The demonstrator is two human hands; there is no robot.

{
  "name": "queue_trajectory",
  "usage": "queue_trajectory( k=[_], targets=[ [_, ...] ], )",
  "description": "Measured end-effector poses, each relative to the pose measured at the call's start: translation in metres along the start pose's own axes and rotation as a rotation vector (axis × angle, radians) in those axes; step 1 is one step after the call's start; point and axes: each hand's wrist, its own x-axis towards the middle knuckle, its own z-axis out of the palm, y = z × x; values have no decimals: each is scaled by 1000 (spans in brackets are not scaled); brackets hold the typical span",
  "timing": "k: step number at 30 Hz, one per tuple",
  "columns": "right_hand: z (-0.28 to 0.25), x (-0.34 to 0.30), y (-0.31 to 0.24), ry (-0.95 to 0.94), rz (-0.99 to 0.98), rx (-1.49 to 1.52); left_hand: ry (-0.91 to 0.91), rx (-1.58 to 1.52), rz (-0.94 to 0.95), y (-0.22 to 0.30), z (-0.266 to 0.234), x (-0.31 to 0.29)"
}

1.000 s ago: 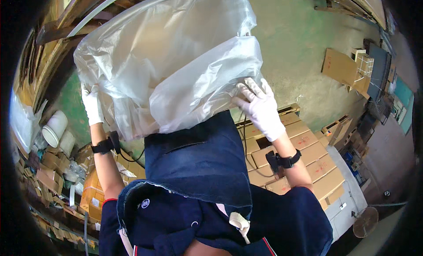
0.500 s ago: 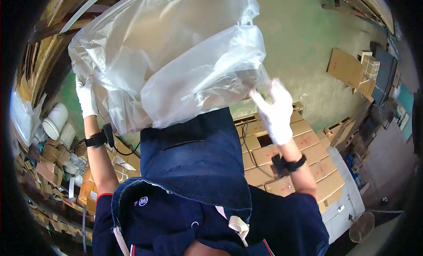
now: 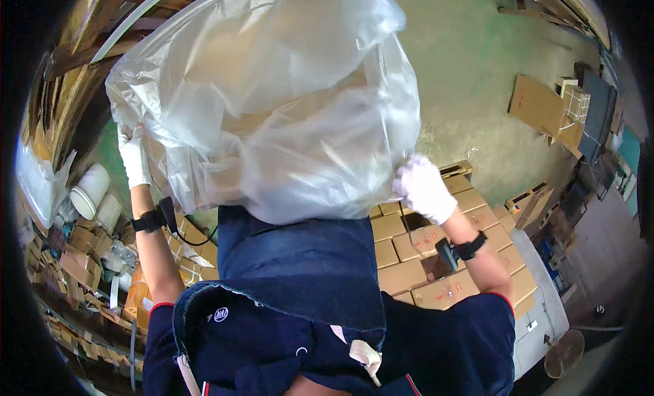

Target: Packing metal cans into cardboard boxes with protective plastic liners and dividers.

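A large translucent plastic bag spreads in front of me, and something brown shows through it, too blurred to name. My left hand, in a white glove, holds the bag's left edge; its fingertips are partly hidden in the folds. On the other side my right hand, also gloved in white, is closed at the bag's lower right edge, gripping the film. The bag's lower edge hangs over my dark blue denim apron.
Rows of closed cardboard cartons stand low at my right, with a wooden pallet edge behind. Loose cardboard lies farther right. At the left are a white bucket, scrap boxes and wooden beams.
My right hand has gone from spread fingers to closed at the bag's edge, slightly lower. The bag's front flap has spread open and dropped toward me. My left hand stays put.
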Motion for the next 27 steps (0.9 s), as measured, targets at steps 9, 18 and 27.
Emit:
queue_trajectory(
  k=[9,18,27],
  targets=[
    [338,37,110,272,368,333,1,-15,72,-6,6,4],
    [192,33,163,342,851,669,-40,-726,-416,-1,-38,22],
    [-100,220,137,692,509,1461,-5,-540,-433,10,2,104]
  ],
)
